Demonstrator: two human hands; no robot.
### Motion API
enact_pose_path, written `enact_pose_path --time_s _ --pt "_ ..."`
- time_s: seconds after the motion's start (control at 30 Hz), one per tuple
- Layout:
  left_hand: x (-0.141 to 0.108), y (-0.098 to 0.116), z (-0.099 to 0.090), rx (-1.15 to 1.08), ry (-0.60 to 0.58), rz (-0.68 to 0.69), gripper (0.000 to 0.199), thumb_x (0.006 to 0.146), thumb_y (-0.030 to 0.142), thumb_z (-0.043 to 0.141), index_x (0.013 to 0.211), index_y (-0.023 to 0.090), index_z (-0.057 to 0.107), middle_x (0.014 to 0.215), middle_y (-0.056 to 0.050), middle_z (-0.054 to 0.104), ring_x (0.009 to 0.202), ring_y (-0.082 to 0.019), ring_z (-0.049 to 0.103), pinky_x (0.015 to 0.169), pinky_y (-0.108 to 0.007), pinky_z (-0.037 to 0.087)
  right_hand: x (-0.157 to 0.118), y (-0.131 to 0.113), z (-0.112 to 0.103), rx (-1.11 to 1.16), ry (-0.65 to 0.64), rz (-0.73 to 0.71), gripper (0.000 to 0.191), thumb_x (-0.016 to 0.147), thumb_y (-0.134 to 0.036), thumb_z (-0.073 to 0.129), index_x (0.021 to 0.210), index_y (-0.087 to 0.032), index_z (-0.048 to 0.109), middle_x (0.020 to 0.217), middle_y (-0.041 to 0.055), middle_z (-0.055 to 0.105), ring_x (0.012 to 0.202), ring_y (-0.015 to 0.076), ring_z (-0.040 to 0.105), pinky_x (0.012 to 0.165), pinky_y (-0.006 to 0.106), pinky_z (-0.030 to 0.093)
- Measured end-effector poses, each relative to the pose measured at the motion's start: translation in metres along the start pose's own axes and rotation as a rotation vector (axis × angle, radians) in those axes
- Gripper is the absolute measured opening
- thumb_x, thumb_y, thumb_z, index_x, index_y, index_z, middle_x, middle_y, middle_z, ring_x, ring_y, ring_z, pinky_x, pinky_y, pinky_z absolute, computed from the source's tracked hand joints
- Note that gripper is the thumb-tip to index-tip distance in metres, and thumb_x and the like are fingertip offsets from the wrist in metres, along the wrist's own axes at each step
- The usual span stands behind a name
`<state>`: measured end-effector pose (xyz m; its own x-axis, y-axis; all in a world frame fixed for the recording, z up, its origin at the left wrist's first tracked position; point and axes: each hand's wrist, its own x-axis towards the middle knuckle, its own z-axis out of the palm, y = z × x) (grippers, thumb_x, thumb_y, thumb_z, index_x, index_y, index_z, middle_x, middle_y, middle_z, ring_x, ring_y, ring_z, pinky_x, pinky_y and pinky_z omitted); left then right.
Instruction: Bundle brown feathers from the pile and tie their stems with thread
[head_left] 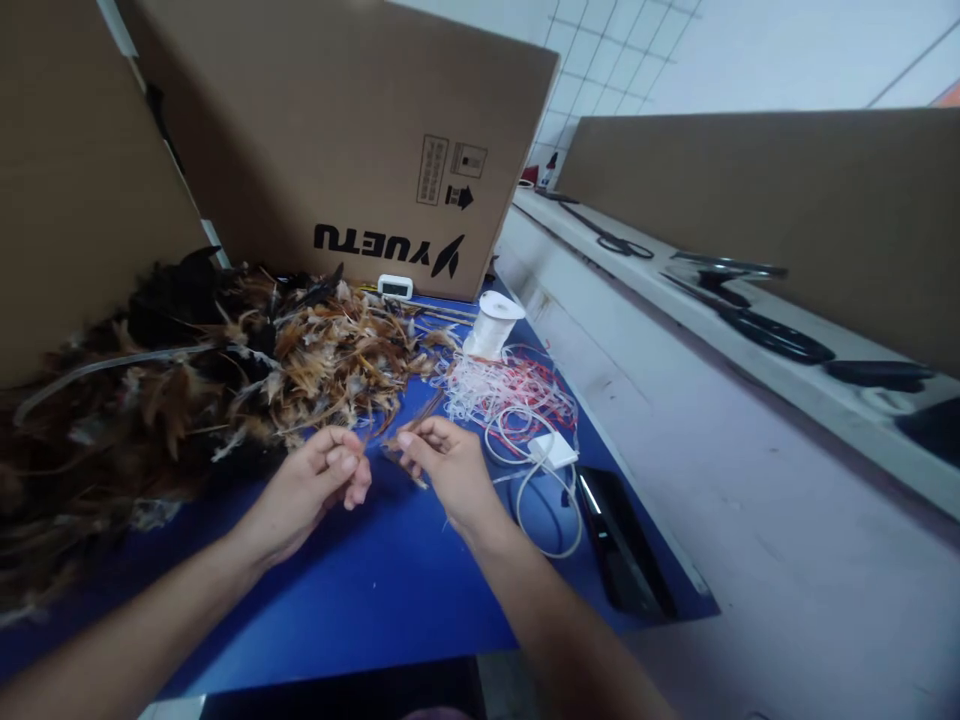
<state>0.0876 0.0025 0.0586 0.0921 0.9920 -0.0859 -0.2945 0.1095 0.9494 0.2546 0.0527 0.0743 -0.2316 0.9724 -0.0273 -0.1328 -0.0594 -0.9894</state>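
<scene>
Before cardboard box: feather heap; hands, right pinching feathers.

Both forearms are bare. The left forearm slants in from the lower left, the right forearm from the bottom, right of centre. The left hand curls, thumb tip against the index finger; near it but apart, the right hand pinches, thumb against bent fingers.
</scene>
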Motion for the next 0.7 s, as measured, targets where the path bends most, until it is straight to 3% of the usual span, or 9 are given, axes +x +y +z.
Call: enact_pose_path --time_s 0.13,0.33,0.53,0.7 --pt "0.005 0.006 0.011 -0.018 0.069 -0.007 0.025 0.082 0.027 0.065 0.101 0.016 0.054 0.072 -0.001 0.066 0.058 -0.009 0.058 0.054 -0.02 0.045 0.004 0.006 0.002 0.085 -0.005 -0.032 0.016 0.068 -0.03 0.071 0.067 -0.017 0.062 0.057 -0.0026 0.06 0.05 0.0087 0.051 0.047 0.02 0.037" --pt "0.021 -0.004 0.023 -0.018 0.124 0.011 0.018 0.08 0.029 0.067 0.084 0.014 0.057 0.067 -0.001 0.065 0.052 -0.009 0.056 0.05 -0.02 0.044 0.009 0.024 -0.007 0.111 -0.026 0.003 0.017 0.069 -0.03 0.071 0.067 -0.017 0.062 0.057 -0.0029 0.059 0.05 0.0082 0.05 0.048 0.021 0.037" --pt "0.025 -0.013 0.017 0.102 0.102 0.046 0.02 0.083 0.033 0.062 0.077 0.015 0.057 0.058 0.002 0.056 0.053 -0.009 0.051 0.046 -0.019 0.041 0.006 0.024 -0.009 0.053 -0.06 -0.026 0.018 0.069 -0.032 0.072 0.066 -0.018 0.061 0.057 -0.0036 0.057 0.048 0.0076 0.044 0.046 0.022 0.034" --pt "0.022 -0.017 0.01 0.146 0.147 0.09 0.018 0.081 0.032 0.065 0.081 0.015 0.058 0.054 0.004 0.054 0.051 -0.008 0.049 0.046 -0.018 0.041 0.002 0.024 -0.004 -0.065 -0.053 -0.082 0.016 0.071 -0.031 0.07 0.067 -0.018 0.061 0.062 -0.0029 0.058 0.053 0.0084 0.047 0.052 0.023 0.038"
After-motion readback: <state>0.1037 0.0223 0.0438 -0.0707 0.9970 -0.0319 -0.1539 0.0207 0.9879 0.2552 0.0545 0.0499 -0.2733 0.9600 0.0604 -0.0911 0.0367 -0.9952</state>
